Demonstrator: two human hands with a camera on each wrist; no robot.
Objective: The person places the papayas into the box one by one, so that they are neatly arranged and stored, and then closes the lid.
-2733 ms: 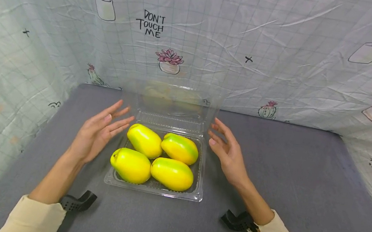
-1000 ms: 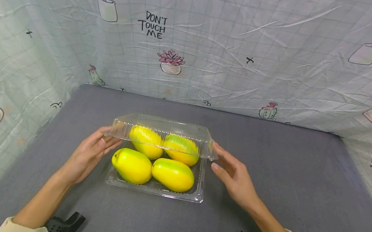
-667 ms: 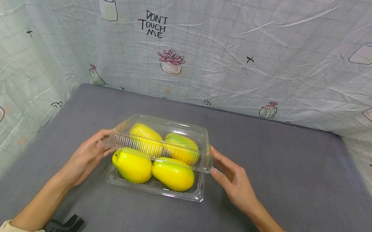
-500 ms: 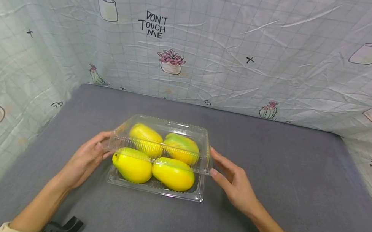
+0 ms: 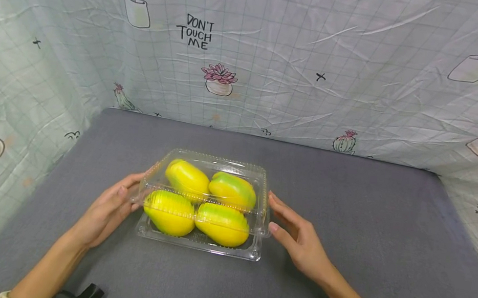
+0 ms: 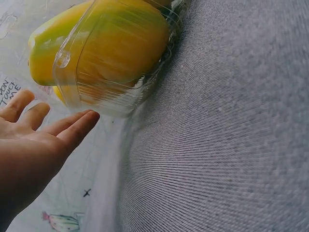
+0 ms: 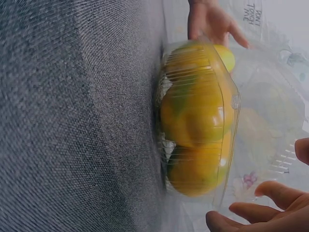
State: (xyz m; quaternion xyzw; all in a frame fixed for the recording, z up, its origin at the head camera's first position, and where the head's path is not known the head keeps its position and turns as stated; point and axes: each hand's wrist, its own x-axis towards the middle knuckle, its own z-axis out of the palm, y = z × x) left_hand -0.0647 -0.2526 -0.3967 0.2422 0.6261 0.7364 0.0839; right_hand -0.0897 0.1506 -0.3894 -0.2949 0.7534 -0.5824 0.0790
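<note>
A clear plastic clamshell box (image 5: 198, 247) holds several yellow-green, mango-like fruits (image 5: 170, 212) in two rows. Its hinged lid (image 5: 241, 166) slopes down over them, its front edge raised above the base's front rim (image 5: 192, 248). On the lid's left side, my left hand (image 5: 110, 208) has its fingertips right at the edge, thumb near the front corner. Opposite it, my right hand (image 5: 301, 242) keeps loosely bent fingers and thumb close along the lid's right edge. In the left wrist view the fingers (image 6: 79, 128) extend beside the box; in the right wrist view fingertips (image 7: 219, 220) are near it.
The box stands on a grey cloth-covered table (image 5: 347, 205). Behind and to both sides hangs a pale checked curtain (image 5: 274, 74) printed with cactus and plant drawings. Black wrist mounts (image 5: 80, 295) sit on both forearms.
The lid, upright at first, has swung forward and down over the fruits. Both hands followed it toward the person, along the box's sides. The base and fruits have stayed in place.
</note>
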